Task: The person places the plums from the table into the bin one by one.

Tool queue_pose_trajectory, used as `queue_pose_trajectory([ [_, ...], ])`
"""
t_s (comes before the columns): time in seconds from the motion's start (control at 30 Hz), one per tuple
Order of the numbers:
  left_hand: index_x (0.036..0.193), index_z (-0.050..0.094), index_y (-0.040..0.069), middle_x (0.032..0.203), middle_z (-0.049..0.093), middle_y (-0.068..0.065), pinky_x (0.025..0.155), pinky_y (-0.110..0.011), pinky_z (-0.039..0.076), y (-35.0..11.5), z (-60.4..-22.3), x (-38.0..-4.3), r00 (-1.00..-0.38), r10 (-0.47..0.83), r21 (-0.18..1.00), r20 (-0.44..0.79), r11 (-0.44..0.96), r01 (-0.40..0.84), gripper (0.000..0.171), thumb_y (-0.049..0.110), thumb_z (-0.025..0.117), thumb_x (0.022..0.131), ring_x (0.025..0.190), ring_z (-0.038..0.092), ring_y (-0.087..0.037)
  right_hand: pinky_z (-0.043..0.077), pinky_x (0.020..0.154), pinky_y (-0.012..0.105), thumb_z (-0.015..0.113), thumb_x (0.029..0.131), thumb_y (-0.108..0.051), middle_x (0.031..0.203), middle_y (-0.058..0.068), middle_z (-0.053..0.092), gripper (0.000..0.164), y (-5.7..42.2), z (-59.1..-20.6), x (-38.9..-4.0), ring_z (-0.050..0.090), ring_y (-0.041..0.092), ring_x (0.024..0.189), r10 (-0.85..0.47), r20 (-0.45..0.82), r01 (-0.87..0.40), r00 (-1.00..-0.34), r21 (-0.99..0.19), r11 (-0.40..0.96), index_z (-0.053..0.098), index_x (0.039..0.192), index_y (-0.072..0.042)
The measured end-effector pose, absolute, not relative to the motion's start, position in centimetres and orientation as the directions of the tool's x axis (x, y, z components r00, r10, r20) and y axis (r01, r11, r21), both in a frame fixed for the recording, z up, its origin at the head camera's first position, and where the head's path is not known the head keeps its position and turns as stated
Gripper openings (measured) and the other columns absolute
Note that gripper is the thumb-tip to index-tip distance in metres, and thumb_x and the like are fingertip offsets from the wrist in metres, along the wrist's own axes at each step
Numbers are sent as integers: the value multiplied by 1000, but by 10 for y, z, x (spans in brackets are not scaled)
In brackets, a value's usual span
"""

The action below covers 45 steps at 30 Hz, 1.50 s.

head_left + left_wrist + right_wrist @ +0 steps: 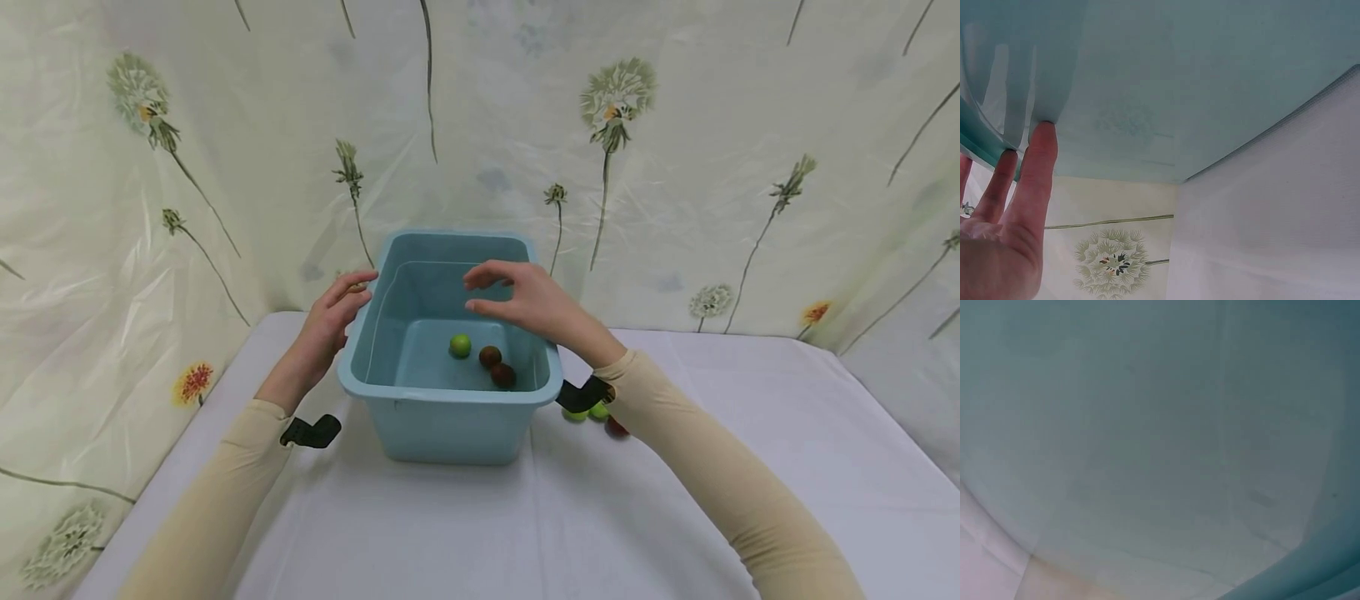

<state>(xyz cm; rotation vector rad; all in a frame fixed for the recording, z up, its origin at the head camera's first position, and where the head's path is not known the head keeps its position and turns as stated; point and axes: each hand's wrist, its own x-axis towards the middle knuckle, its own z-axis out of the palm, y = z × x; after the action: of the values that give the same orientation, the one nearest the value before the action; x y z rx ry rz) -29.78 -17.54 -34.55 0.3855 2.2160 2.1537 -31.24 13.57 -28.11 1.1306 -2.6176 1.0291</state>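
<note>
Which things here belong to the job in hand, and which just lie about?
Likely in the job:
left hand touching blue tub
right hand over it
green ball and two brown balls inside
perhaps green pieces and dark red piece outside

Surroundings:
white tablecloth
floral sheet

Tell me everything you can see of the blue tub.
The blue tub looks like plastic: deep, roughly rectangular, with rounded corners and a wide rim. It stands upright, lidless, on the white cloth. A round green item and two brown items lie on its floor. The left hand touches its outer side; the right hand hangs above its opening.
</note>
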Motion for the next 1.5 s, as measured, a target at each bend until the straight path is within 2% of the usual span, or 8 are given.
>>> queue_pose_trajectory([
  [0.17, 142, 47, 21, 134, 48, -7, 88, -45, 44, -175, -345, -298, -969, 192, 987, 153, 16, 159, 46, 40, 52, 100, 124, 48, -28, 42, 97, 41, 72, 91, -34, 117, -6, 66, 36, 141, -281, -307, 57, 10, 112, -604, 360, -688, -711, -533, 493, 66, 123, -18],
  [0.37, 142, 47, 20, 135, 48, -7, 86, -43, 46, -176, -343, -297, -968, 197, 987, 155, 22, 162, 46, 38, 51, 100, 124, 48, -29, 40, 99, 47, 71, 92, -32, 118, -5, 66, 36, 151, -276, -300, 57, 12, 113, -579, 377, -677, -723, -555, 484, 65, 124, -18],
  [0.63, 142, 47, 19, 136, 48, -8, 84, -41, 48, -177, -342, -298, -966, 206, 987, 154, 21, 162, 45, 36, 51, 101, 125, 47, -30, 38, 102, 45, 71, 91, -35, 121, -3, 65, 40, 171, -273, -291, 55, 15, 117, -492, 408, -634, -770, -582, 510, 66, 125, -14],
  [0.9, 142, 48, 19, 137, 47, -6, 83, -37, 49, -177, -343, -298, -968, 202, 988, 147, 13, 153, 44, 36, 51, 101, 124, 48, -29, 38, 100, 45, 72, 91, -32, 120, 0, 66, 37, 196, -276, -285, 56, 15, 114, -421, 448, -615, -789, -598, 514, 66, 125, -16],
  [1.2, 143, 48, 20, 138, 46, -7, 86, -41, 47, -177, -342, -298, -970, 199, 989, 141, 21, 148, 46, 38, 51, 101, 124, 48, -30, 40, 98, 47, 71, 92, -29, 120, 2, 65, 36, 224, -289, -281, 56, 17, 114, -363, 452, -579, -815, -600, 552, 65, 125, -15],
  [1.5, 143, 47, 20, 136, 46, -7, 87, -40, 47, -177, -342, -297, -968, 204, 988, 145, 19, 152, 45, 37, 50, 101, 124, 46, -29, 41, 97, 47, 72, 92, -28, 122, -3, 64, 40, 249, -303, -280, 55, 13, 114, -372, 420, -561, -828, -611, 559, 63, 128, -13],
])
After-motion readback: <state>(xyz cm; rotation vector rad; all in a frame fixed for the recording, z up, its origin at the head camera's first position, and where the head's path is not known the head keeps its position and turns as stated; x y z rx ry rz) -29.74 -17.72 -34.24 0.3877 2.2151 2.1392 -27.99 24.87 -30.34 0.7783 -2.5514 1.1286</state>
